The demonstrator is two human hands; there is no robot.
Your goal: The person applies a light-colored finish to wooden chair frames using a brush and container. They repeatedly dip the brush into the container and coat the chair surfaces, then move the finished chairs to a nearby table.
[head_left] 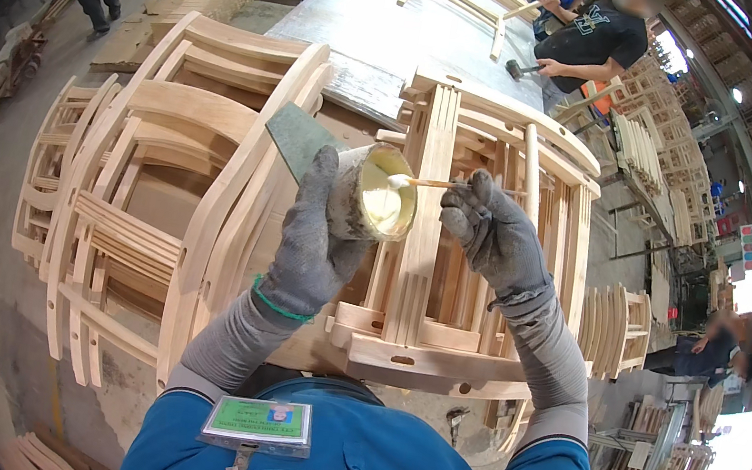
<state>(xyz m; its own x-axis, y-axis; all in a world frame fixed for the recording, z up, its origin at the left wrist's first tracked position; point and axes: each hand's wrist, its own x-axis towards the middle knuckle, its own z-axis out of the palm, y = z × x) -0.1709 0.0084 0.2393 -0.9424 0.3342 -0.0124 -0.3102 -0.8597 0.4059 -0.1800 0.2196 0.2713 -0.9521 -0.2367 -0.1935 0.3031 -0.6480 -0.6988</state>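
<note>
My left hand [302, 249], in a grey glove, is wrapped around a stained can [343, 203] tilted so its mouth faces right. Creamy, pale yellow stuff coats its inside. My right hand [502, 238], also gloved, pinches a thin wooden stick [431, 183]. White paste covers the stick's left tip, which lies inside the can's mouth. Behind my left fingers a flat grey-green board [298, 141] juts out; I cannot tell whether the hand touches it. Below both hands stands a stack of pale wooden frames [416, 250] with slotted rails.
Curved wooden chair frames [206, 110] stand close on my left. Ahead is a metal-topped table [357, 26]. Across it, a person in black [605, 41] holds a hammer [520, 69] and a wooden part. More frames [614, 331] stand to the right.
</note>
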